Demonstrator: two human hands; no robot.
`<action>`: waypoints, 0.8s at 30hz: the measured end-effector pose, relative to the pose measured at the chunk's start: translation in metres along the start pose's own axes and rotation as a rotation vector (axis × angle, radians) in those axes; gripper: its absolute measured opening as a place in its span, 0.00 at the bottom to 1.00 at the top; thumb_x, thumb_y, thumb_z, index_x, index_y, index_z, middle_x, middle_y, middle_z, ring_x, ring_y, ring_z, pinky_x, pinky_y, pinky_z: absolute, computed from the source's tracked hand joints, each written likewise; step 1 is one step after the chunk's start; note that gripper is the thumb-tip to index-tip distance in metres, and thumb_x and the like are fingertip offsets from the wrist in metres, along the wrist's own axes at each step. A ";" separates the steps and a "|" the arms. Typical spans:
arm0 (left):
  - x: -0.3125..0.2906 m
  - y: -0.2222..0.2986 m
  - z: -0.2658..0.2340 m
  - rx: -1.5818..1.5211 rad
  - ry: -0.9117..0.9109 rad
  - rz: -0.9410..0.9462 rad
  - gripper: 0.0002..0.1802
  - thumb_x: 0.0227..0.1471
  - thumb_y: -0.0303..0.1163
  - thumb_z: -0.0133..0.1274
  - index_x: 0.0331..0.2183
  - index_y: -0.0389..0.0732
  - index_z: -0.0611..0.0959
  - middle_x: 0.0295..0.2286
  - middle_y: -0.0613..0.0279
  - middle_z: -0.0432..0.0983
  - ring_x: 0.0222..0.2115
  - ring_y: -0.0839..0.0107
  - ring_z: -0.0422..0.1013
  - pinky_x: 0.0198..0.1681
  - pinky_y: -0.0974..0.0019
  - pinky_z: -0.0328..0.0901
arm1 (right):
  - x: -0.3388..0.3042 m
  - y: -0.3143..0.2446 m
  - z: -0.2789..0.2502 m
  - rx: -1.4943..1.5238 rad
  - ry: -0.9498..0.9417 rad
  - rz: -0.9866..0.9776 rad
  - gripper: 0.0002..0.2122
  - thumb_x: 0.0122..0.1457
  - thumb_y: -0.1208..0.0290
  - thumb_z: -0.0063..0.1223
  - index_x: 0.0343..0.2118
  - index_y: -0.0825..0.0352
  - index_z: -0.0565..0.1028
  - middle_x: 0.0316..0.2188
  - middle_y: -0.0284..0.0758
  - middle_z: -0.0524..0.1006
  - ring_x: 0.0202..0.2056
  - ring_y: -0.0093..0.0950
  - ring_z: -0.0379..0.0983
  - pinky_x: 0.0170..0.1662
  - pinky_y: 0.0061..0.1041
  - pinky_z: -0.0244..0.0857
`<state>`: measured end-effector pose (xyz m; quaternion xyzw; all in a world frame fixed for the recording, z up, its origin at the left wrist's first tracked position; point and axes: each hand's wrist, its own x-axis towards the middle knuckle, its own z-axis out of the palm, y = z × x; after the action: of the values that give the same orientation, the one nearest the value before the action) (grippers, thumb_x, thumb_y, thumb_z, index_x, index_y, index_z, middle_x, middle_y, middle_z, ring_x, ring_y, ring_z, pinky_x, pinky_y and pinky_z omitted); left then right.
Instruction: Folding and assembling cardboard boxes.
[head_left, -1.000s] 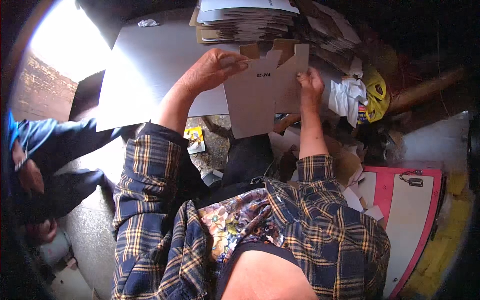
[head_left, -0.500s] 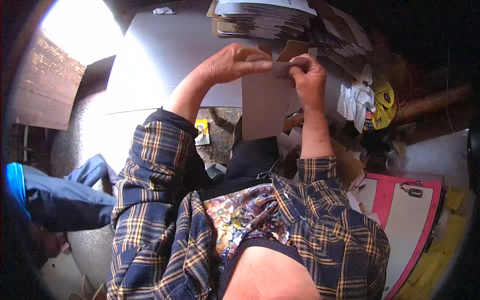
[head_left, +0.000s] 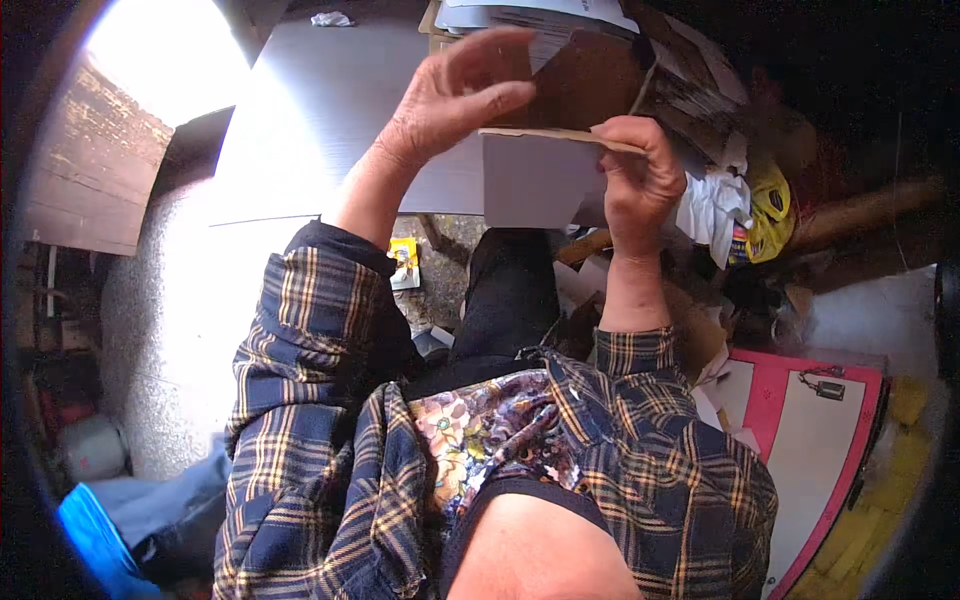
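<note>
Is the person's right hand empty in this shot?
No, the right hand pinches the cardboard by its right end, between thumb and fingers.

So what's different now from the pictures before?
The left hand moved up and opened. The right hand pinches the cardboard piece, whose lower end came up and whose brown side shows more. The other person's blue trouser leg moved toward the picture's bottom. The cardboard stack and yellow packet stayed put.
</note>
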<state>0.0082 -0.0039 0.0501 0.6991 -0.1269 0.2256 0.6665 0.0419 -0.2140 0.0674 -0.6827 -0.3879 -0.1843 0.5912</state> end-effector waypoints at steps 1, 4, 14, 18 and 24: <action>0.001 0.004 -0.001 -0.024 0.040 0.011 0.28 0.45 0.38 0.62 0.48 0.43 0.74 0.36 0.60 0.76 0.39 0.71 0.72 0.44 0.66 0.67 | 0.000 -0.001 0.001 -0.047 -0.030 -0.066 0.03 0.52 0.76 0.56 0.26 0.66 0.73 0.27 0.32 0.75 0.29 0.23 0.72 0.35 0.22 0.66; 0.002 -0.002 -0.004 0.009 0.165 0.059 0.28 0.43 0.39 0.63 0.47 0.45 0.75 0.33 0.61 0.76 0.36 0.71 0.72 0.41 0.67 0.69 | -0.002 -0.005 0.008 -0.087 -0.081 -0.132 0.04 0.53 0.73 0.56 0.27 0.66 0.73 0.27 0.34 0.75 0.30 0.27 0.74 0.35 0.23 0.67; -0.006 0.004 -0.021 0.555 0.077 -0.275 0.15 0.47 0.34 0.59 0.38 0.39 0.81 0.33 0.63 0.78 0.34 0.78 0.71 0.38 0.72 0.67 | -0.013 0.006 0.024 -0.011 -0.163 -0.270 0.11 0.57 0.61 0.52 0.27 0.65 0.73 0.26 0.37 0.75 0.30 0.32 0.75 0.35 0.26 0.68; -0.002 0.002 -0.023 0.502 0.117 -0.246 0.13 0.49 0.33 0.57 0.37 0.35 0.81 0.31 0.63 0.78 0.32 0.78 0.71 0.37 0.73 0.67 | -0.010 -0.001 0.026 0.026 -0.170 -0.270 0.12 0.57 0.59 0.51 0.27 0.65 0.72 0.26 0.37 0.75 0.30 0.32 0.75 0.35 0.26 0.69; -0.001 0.011 -0.033 0.359 0.344 -0.110 0.09 0.52 0.28 0.52 0.35 0.35 0.80 0.30 0.60 0.78 0.32 0.77 0.72 0.36 0.72 0.68 | -0.011 -0.010 0.021 -0.040 -0.121 -0.290 0.13 0.57 0.58 0.51 0.27 0.65 0.72 0.26 0.36 0.75 0.30 0.31 0.75 0.35 0.26 0.68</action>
<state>-0.0022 0.0276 0.0595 0.7635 0.0686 0.3235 0.5548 0.0238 -0.1977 0.0614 -0.6409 -0.5136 -0.2340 0.5202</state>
